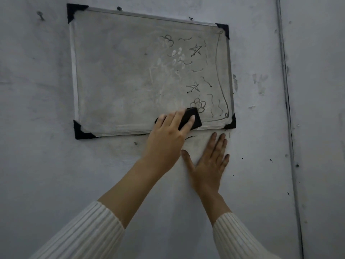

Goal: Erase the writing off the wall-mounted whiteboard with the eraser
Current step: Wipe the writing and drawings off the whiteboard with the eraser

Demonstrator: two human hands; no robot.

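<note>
A scuffed grey wall fills the view, with a dark vertical seam running down its right side. A metal-framed board with black corner caps hangs on it, slightly tilted. Its left and middle are smeared grey and wiped, while marks remain on its right part. Two arms in ribbed white sleeves reach up from below. The right hand lies flat on the wall just under the board's lower right corner, its grip open, with fingers straight and spread and the thumb held out to the left. The left hand is at the board's bottom edge, its grip closed on the black eraser, with fingers laid over the top of it. The eraser presses against the board near the lower right, touching the frame's bottom rail. Just above it sits a drawn flower. Higher up are two stars, short squiggles and a wavy border line. Pale finger smudges lie to the left of the upper star.
</note>
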